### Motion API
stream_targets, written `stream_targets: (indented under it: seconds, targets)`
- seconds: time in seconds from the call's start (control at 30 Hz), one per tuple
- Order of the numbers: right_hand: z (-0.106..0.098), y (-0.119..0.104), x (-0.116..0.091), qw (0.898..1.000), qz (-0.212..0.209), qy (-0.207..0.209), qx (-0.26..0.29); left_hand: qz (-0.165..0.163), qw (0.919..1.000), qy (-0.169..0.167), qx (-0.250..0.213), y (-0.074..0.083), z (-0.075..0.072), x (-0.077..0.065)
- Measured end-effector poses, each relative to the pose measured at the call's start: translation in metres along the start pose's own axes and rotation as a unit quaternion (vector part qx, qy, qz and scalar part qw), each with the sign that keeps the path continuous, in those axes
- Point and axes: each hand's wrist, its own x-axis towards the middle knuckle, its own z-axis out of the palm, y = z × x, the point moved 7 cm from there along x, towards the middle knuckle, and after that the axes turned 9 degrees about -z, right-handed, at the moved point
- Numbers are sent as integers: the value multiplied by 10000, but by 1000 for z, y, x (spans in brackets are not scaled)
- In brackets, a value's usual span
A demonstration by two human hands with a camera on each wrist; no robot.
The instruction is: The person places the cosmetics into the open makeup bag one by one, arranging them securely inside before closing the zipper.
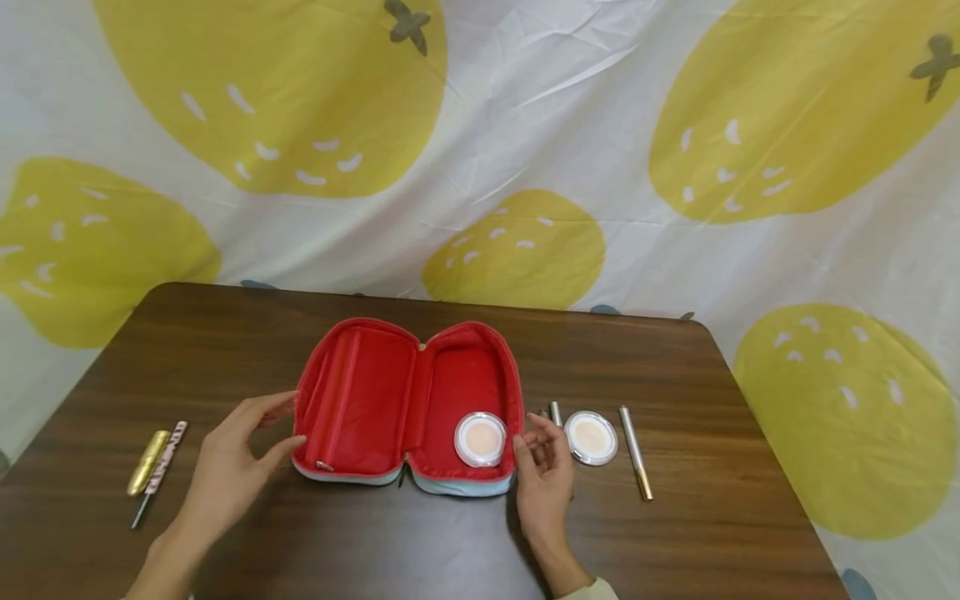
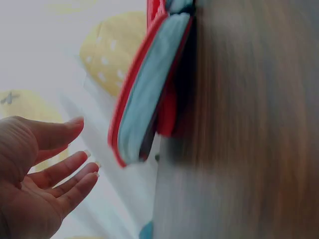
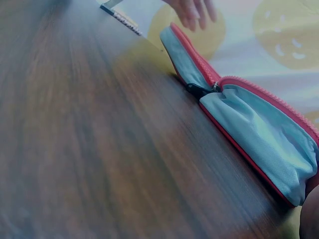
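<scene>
A makeup pouch (image 1: 375,392) lies spread wide on the table, red inside and pale blue outside. In its right half sits a round clear-cased powder compact (image 1: 480,439). My left hand (image 1: 236,458) is beside the pouch's left edge, fingers and thumb spread; the left wrist view shows a gap between this hand (image 2: 55,184) and the pouch (image 2: 149,94). At the right rim my right hand (image 1: 546,475) pinches the wall, thumb over the rim and curled fingers outside. The right wrist view shows the pale blue side (image 3: 259,134), wrinkled at its corner, with little of that hand.
A second compact (image 1: 591,437) and a silver-and-gold pen-like tube (image 1: 636,454) lie on the right. A small silver tube (image 1: 555,414) is partly hidden by my right hand. A gold tube (image 1: 148,463) and a patterned stick (image 1: 161,471) lie left on the wooden table (image 1: 675,542).
</scene>
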Motion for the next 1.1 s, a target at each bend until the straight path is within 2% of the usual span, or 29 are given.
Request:
stream_targets:
  seconds: [0.27,0.47,0.6,0.67,0.8,0.93,1.0,1.1]
  targets:
    - [-1,1,0,10000,62,18,-47,-223,9965,511,615,-21,-34,-10]
    - [-4,13,-2,10000,-21,40,11,-851,9903,691,848,-43,-56,-23]
    - [-8,26,-3,10000,-42,60,56,-1269,9816,851,1148,-59,-66,-29]
    - [-9,29,-4,10000,-35,54,32,-1428,9780,834,1274,-66,-69,-30]
    - [-10,29,-5,10000,-3,64,-25,-1690,9740,599,1382,-79,-70,-30]
    - [-7,21,-4,10000,1,19,-72,-2033,9674,540,1410,-91,-73,-32]
    - [-5,15,-3,10000,7,-14,-68,-2104,9653,532,1454,-94,-74,-33]
    - [-2,4,-1,9999,-2,-46,-96,-2037,9659,419,1545,-96,-74,-35]
